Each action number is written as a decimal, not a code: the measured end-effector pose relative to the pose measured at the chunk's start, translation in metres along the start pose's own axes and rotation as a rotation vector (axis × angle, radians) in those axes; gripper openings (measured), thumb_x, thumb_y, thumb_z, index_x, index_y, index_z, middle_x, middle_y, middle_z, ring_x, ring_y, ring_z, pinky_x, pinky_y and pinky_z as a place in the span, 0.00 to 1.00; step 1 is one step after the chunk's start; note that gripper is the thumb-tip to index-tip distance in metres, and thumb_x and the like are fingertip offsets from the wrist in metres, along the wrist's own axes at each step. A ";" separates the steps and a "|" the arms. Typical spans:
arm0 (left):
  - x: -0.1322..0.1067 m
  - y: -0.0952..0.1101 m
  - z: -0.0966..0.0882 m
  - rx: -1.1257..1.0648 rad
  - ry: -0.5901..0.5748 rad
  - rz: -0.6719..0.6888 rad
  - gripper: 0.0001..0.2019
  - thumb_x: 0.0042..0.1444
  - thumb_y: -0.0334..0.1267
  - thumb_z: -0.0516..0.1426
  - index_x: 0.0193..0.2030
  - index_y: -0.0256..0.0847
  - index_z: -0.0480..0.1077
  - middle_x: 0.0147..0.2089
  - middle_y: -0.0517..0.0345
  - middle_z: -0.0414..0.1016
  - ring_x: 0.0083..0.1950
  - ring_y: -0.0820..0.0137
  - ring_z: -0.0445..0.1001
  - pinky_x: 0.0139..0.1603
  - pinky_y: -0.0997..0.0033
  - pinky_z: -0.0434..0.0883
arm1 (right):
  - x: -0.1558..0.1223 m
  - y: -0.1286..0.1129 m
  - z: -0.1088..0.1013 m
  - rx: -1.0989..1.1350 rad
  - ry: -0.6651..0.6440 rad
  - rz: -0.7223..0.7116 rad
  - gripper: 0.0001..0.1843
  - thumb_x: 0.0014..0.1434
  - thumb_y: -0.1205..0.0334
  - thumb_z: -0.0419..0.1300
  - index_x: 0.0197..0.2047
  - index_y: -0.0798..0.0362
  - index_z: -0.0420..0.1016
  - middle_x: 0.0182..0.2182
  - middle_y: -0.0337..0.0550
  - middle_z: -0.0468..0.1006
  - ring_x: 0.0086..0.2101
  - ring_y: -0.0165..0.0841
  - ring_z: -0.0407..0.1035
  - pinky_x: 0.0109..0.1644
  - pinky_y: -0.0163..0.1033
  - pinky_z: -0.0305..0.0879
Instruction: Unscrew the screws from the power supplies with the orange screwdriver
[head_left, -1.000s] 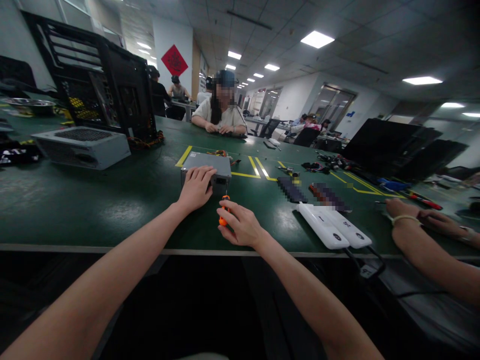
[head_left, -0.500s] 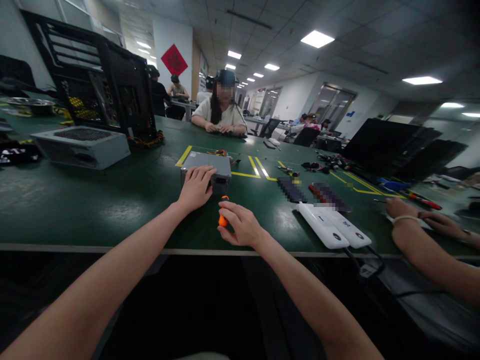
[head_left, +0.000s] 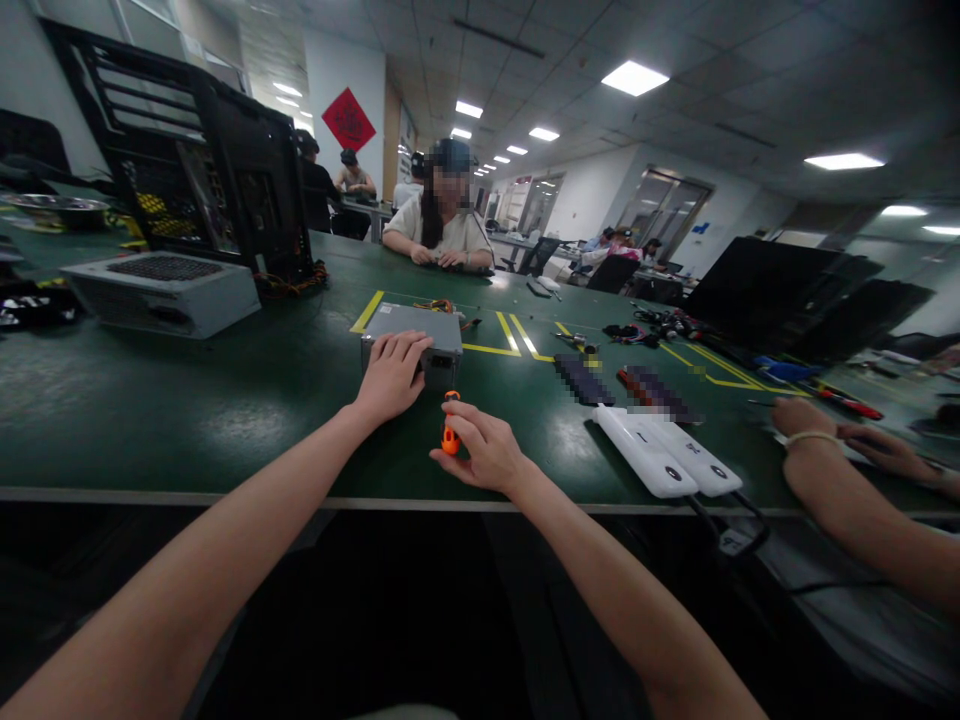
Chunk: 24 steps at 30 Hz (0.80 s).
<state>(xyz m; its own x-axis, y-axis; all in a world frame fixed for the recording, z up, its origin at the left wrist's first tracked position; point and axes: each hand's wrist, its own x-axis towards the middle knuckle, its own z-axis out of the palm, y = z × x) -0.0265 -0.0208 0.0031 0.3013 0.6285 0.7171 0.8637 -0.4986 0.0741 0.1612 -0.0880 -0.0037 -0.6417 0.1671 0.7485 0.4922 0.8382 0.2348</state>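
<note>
A grey metal box (head_left: 417, 335), a power supply unit, sits on the green table (head_left: 225, 400) in front of me. My left hand (head_left: 391, 375) lies over its near left corner, fingers curled onto its top and holding it down. My right hand (head_left: 482, 447) is closed round an orange-handled screwdriver (head_left: 449, 428), whose tip points at the box's near face. The shaft is mostly hidden behind my fingers.
A black open computer case (head_left: 202, 170) and a second grey unit (head_left: 161, 290) stand at the left. Two white devices (head_left: 664, 457) lie to the right near the table edge. A co-worker's forearms (head_left: 847, 470) rest at the far right. A seated person (head_left: 442, 225) faces me.
My right hand has shifted its hold on the screwdriver a little, turning the orange handle. My left hand and the box have stayed put.
</note>
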 end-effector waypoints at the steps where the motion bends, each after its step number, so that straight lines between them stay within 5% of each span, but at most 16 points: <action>1: 0.000 0.000 0.000 -0.001 0.001 0.001 0.23 0.52 0.32 0.50 0.57 0.41 0.58 0.59 0.50 0.62 0.61 0.60 0.57 0.62 0.55 0.49 | 0.001 0.000 -0.001 -0.007 -0.013 -0.007 0.18 0.59 0.53 0.51 0.46 0.57 0.65 0.44 0.55 0.72 0.39 0.35 0.71 0.37 0.36 0.68; 8: 0.000 0.000 0.000 -0.023 -0.007 -0.005 0.24 0.52 0.32 0.50 0.58 0.41 0.58 0.60 0.49 0.61 0.61 0.59 0.56 0.62 0.54 0.49 | 0.002 -0.002 -0.005 -0.113 -0.051 -0.066 0.14 0.59 0.55 0.52 0.46 0.53 0.67 0.45 0.52 0.72 0.33 0.30 0.70 0.34 0.34 0.67; 13: 0.000 0.000 0.000 -0.009 -0.009 -0.006 0.23 0.52 0.32 0.49 0.57 0.41 0.58 0.59 0.50 0.61 0.61 0.60 0.56 0.62 0.55 0.49 | 0.002 -0.002 -0.002 -0.002 0.029 -0.026 0.16 0.58 0.55 0.53 0.45 0.59 0.64 0.43 0.55 0.73 0.38 0.34 0.71 0.36 0.34 0.68; 19: 0.000 -0.001 0.002 -0.008 0.004 -0.001 0.23 0.52 0.32 0.50 0.57 0.40 0.58 0.59 0.50 0.61 0.61 0.60 0.57 0.62 0.55 0.49 | 0.004 -0.002 -0.006 -0.081 -0.089 -0.081 0.17 0.60 0.58 0.50 0.51 0.55 0.64 0.45 0.55 0.71 0.37 0.34 0.70 0.37 0.36 0.67; 24: 0.000 -0.001 0.002 0.018 0.011 0.010 0.23 0.52 0.32 0.50 0.57 0.40 0.58 0.59 0.50 0.62 0.60 0.60 0.57 0.62 0.56 0.49 | 0.003 -0.002 -0.004 -0.059 -0.023 -0.071 0.14 0.58 0.57 0.54 0.44 0.56 0.66 0.43 0.53 0.73 0.34 0.32 0.71 0.34 0.34 0.67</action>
<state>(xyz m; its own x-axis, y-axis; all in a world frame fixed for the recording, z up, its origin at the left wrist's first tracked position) -0.0266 -0.0195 0.0017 0.3056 0.6165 0.7256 0.8677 -0.4940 0.0543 0.1605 -0.0918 0.0010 -0.6894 0.1204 0.7143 0.4782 0.8164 0.3238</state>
